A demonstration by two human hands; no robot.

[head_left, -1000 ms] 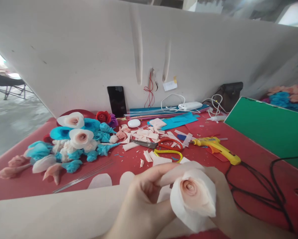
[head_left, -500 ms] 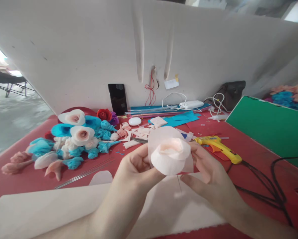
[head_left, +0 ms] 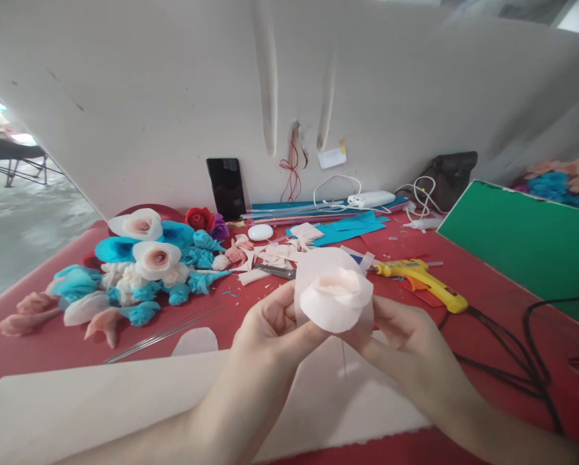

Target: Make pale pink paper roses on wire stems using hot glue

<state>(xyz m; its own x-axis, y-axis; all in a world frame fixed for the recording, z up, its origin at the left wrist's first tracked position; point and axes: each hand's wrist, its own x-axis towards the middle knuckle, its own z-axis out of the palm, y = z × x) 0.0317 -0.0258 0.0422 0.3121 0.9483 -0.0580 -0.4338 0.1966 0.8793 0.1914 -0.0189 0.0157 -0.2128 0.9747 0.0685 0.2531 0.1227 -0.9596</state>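
Between my two hands is a pale pink paper flower [head_left: 336,296] with layered petals and a thin wire stem pointing down below it. My left hand [head_left: 274,329] is closed on its left side, thumb across the front under the petals. My right hand [head_left: 398,332] pinches the right side, its thumb at the flower's base; some fingertips are hidden behind the petals. Beneath my hands lies a large pale paper sheet [head_left: 124,394]. A cut paper petal [head_left: 195,341] rests at its far edge, beside several thin wires [head_left: 158,332].
Finished paper flowers [head_left: 148,261] are heaped at the left. A yellow glue gun [head_left: 429,284] with a black cord lies to the right, near a green board [head_left: 521,239]. Scissors [head_left: 275,271] and paper scraps [head_left: 270,255] sit behind my hands. A phone [head_left: 226,188] leans on the wall.
My right thumb has moved in from below to press against the flower's base. The flower has shifted slightly right, still held by both hands.
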